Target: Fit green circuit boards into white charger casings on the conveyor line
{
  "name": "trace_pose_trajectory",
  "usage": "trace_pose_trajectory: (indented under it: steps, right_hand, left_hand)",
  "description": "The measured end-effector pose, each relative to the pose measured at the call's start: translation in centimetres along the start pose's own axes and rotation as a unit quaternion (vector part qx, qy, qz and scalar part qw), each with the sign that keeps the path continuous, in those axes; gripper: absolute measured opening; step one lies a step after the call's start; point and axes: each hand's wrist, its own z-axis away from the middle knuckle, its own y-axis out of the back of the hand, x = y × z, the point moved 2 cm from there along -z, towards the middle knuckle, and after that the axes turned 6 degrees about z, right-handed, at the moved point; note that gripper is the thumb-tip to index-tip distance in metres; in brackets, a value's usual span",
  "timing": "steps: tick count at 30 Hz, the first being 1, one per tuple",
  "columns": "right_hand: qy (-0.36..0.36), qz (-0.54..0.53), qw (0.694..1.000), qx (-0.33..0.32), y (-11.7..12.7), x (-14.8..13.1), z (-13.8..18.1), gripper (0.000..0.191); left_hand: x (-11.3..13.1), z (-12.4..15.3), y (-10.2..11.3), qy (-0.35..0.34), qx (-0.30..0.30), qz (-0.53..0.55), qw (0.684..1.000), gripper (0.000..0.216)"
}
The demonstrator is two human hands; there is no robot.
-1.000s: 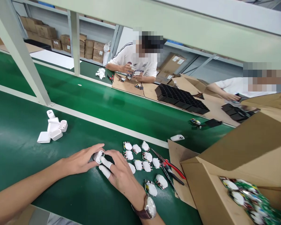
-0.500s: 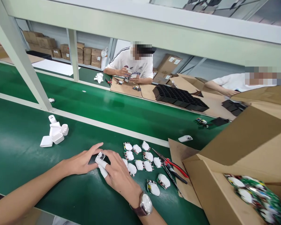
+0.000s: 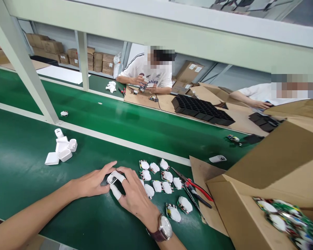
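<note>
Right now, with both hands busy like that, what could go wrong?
A few things might. The left hand grips a small white-rimmed casing while covered fingers of the right hand are at its opening, so it could slip, or get pressed crooked. The right hand is also close to the circuit boards and might nudge one. And the pliers lie right beside those boards, so a careless grab could knock some.
</note>
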Motion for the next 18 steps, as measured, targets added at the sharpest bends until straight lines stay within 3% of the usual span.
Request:
trace_pose_trajectory:
  steps: [6,10,14,18]
  right_hand:
    - [0.001,-0.011,0.999,-0.044,0.6,0.3,-0.7,0.03]
    - [-0.032,-0.053,0.998,0.027,1.9,1.7,0.0,0.041]
    - [-0.029,0.003,0.994,0.106,3.0,3.2,0.8,0.036]
    - [-0.031,0.06,0.987,0.143,4.7,4.7,1.0,0.026]
  left_hand:
    - [0.2,0.2,0.1,-0.017,0.008,-0.011,1.0,0.093]
    - [1.0,0.6,0.7,-0.081,0.095,-0.077,0.989,0.069]
    - [1.9,0.5,0.4,-0.189,0.149,-0.189,0.952,0.016]
    - [2.7,0.2,-0.4,-0.26,0.205,-0.24,0.912,0.009]
